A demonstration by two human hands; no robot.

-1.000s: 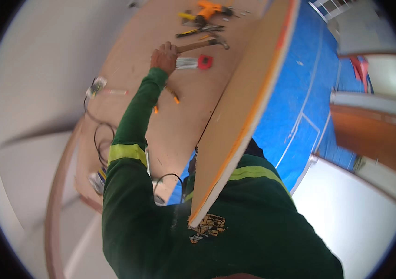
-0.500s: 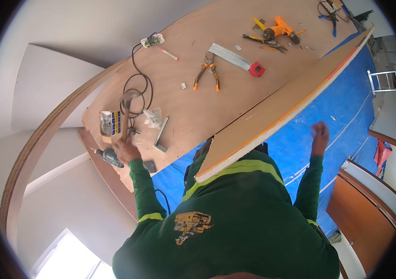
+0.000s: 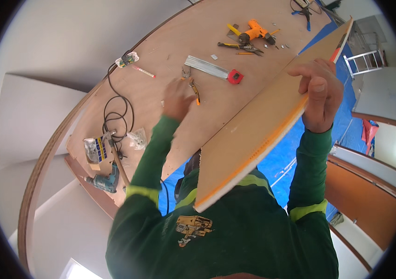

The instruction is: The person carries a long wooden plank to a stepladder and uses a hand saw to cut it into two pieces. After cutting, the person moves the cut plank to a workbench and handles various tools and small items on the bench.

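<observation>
My left hand [image 3: 178, 100], smeared by motion, is over one handle of the orange-and-black pliers [image 3: 195, 90] on the wooden worktop [image 3: 161, 121]. Whether its fingers close on that handle cannot be made out. My right hand [image 3: 318, 95] is raised at the long edge of the tilted, thick panel [image 3: 249, 135], thumb and forefinger apart over its brown face. I cannot tell whether it presses on the panel. A hammer [image 3: 118, 160] lies by my left forearm, beside a teal drill [image 3: 107, 181] and a small box of hardware [image 3: 95, 152].
A metal strip [image 3: 206, 66] and a red tape measure [image 3: 235, 76] lie beyond the pliers. Farther off are an orange power tool [image 3: 255, 32] and snips [image 3: 242, 47]. A black cable [image 3: 122, 100] coils at left. Blue sheeting [image 3: 272, 162] spreads under the panel; a white ladder [image 3: 365, 63] stands right.
My left hand has let go of the hammer and moved right to the pliers. My right hand has risen from beside the panel to its edge. The whole view has shifted slightly.
</observation>
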